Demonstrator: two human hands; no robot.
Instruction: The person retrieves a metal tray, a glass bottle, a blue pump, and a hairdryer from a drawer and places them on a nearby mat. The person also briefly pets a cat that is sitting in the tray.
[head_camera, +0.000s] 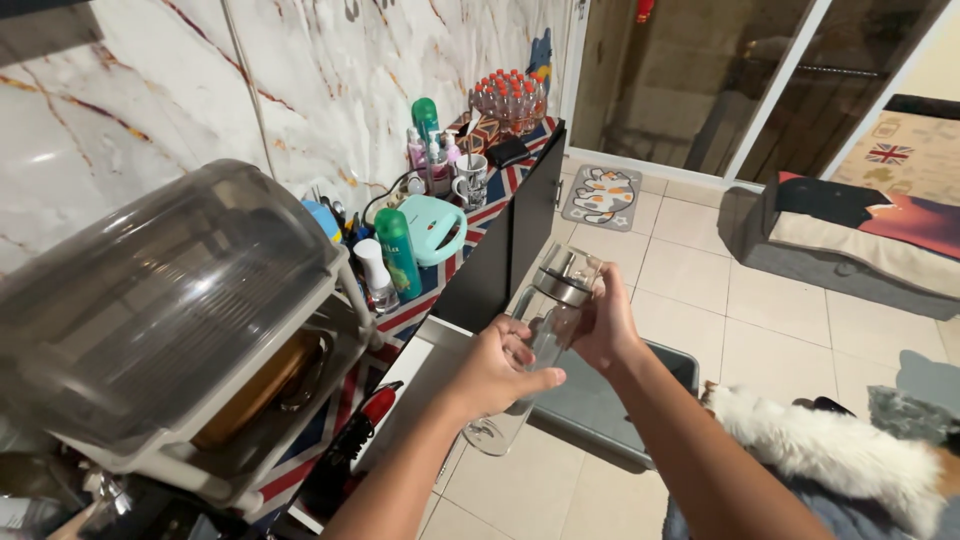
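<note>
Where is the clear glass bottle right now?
The clear glass bottle is mid-frame in the head view, held tilted in the air by the left hand and right hand, above the tiled floor, beside the black cabinet.

Both arms bare, extended fwd from lower frame, converging at centre; left forearm enters from bottom left-centre, angled up and right; right forearm enters from bottom right, angled up and left. Left hand (497, 366): back of hand to camera, fingers curled in a grip, thumb laid out toward the right. Right hand (603, 322): set slightly higher and further fwd, fingers wrapped closed, wrist bent inward; hands close together, approx. touching; fingertips mostly hidden.
</note>
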